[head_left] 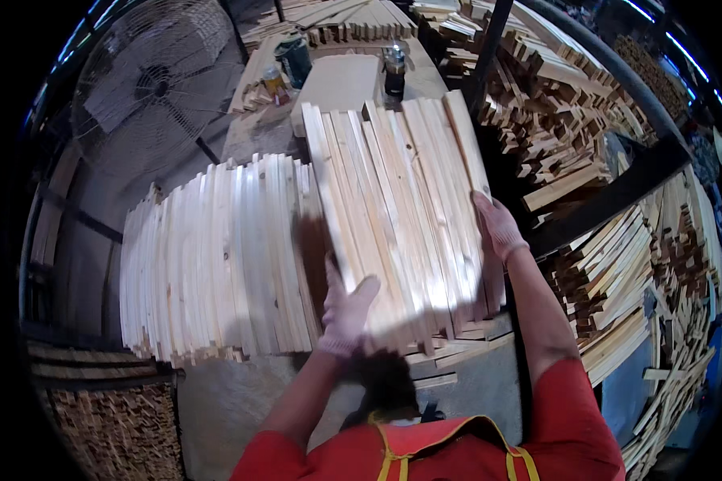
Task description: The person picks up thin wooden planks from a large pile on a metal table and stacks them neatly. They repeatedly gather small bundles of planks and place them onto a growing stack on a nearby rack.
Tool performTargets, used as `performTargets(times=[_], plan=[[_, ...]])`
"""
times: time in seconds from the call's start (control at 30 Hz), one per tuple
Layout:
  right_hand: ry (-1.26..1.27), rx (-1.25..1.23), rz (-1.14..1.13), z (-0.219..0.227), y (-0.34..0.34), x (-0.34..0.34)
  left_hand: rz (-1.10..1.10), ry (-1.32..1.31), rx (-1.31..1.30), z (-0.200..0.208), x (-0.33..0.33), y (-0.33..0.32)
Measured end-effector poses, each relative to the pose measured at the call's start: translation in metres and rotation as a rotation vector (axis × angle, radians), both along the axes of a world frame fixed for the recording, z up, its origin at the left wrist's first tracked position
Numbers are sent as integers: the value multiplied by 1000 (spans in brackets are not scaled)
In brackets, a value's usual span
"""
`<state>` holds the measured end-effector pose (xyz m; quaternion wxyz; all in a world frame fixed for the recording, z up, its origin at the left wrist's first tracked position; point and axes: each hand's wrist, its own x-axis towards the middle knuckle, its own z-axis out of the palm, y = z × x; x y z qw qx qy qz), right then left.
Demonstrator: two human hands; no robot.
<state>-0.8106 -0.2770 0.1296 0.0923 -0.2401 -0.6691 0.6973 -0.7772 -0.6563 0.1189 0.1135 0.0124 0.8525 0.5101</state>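
Observation:
A row of pale wooden slats (401,208), lying side by side, is squeezed between my two gloved hands in front of me. My left hand (348,314) grips its near left side, thumb on top and fingers partly hidden behind the edge. On the far right edge, my right hand (499,224) presses against the outermost slat. The held row looks raised and slightly tilted over the work surface. To its left lies a wider, even row of similar slats (216,256). A few loose slats (465,351) show beneath the held row's near end.
Behind stand a light board (341,78), a dark green container (293,58), a small jar (273,80) and a bottle (394,70). A large caged fan (156,84) is at left. Metal bars (617,196) and piled slats (605,297) border the right.

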Motion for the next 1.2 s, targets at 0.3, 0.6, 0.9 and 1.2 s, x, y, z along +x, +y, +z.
performTargets(times=[0.3,0.6,0.9,1.2], plan=[[-472,1196,-1,-19,-28,-28,-102,118,-548,-15,-58,15],[-447,979,413,23,-154,-19,-45,106,-549,-15,-91,33],[-293,1076,337,24,-138,-80,-57,57,-522,-12,-89,33],[-193,988,403,5,-185,-4,26,36,-514,4,-118,49]])
